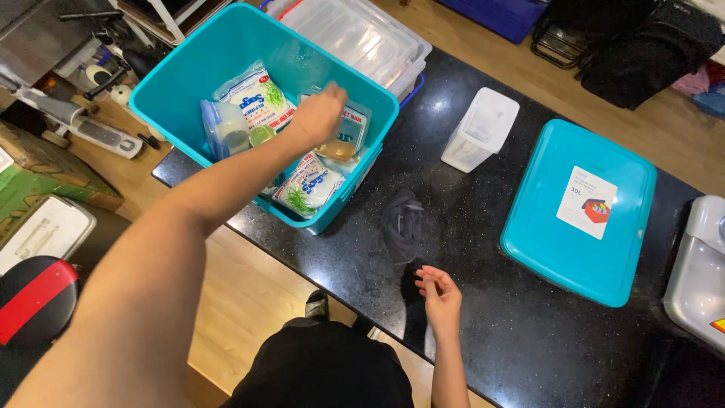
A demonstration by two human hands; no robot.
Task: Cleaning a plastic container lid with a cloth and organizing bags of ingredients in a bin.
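Note:
My left hand (pixel 320 115) reaches into a teal plastic bin (pixel 181 64) at the far left of the black counter, fingers closed on a clear packet with brownish contents (pixel 349 137). White and green food bags (pixel 260 98) and a small clear bag (pixel 223 128) lie inside the bin. Over the counter's near edge my right hand (pixel 439 293) rests with loosely curled fingers and nothing in it, just below a crumpled dark cloth (pixel 402 223).
The bin's teal lid (pixel 581 211) lies flat on the counter (pixel 483 317) to the right. A clear lidded container (pixel 482 128) stands mid-counter. Clear storage boxes (pixel 362 34) sit behind the bin. A grey appliance (pixel 698 272) is at the right edge. Clutter fills the floor at left.

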